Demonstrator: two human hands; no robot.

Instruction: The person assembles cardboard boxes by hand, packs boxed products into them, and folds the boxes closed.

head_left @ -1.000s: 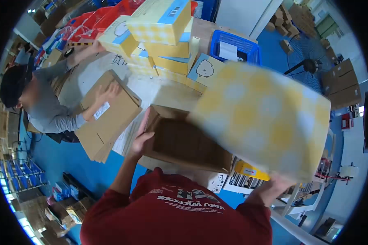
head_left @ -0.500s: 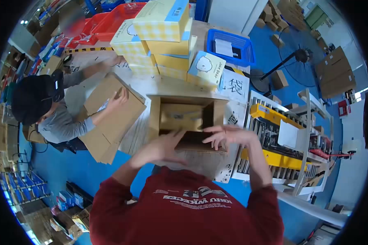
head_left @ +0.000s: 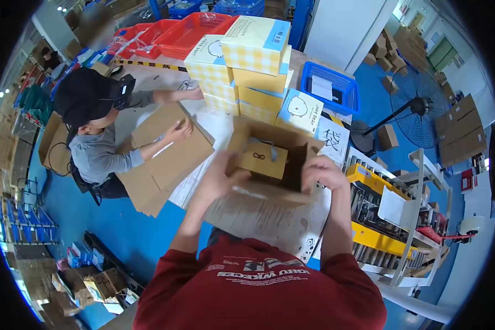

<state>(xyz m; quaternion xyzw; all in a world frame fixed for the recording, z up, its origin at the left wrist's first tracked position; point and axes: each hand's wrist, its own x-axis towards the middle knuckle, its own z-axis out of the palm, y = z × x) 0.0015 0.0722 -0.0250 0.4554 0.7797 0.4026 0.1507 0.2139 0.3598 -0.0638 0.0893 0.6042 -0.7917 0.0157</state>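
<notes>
An open cardboard box (head_left: pixel 269 194) stands on the table in front of me, its flaps raised and partly blurred. Inside it lies a smaller yellow-brown box (head_left: pixel 264 162) with a ribbon-like strip across its top. At the left rim, my left hand (head_left: pixel 220 179) is closed on the cardboard, thumb toward the inside and fingers smeared by motion. My right hand (head_left: pixel 325 172) has its fingers curled over the right rim. Behind the carton rises a stack of yellow-checked gift boxes (head_left: pixel 250 58), and one printed "Joke Bear" box (head_left: pixel 300 111) leans beside them.
To the left, a co-worker (head_left: pixel 96 124) in a black cap rests a hand on flattened cardboard (head_left: pixel 165 159). Red crates (head_left: pixel 195 36) and a blue basket (head_left: pixel 330 88) line the back. A roller conveyor (head_left: pixel 368 206) and fan (head_left: pixel 418 107) stand right.
My view has shifted, and the carton now sits turned at an angle. My hands have moved from its front opening out to its left and right sides. The smaller box inside shows more clearly.
</notes>
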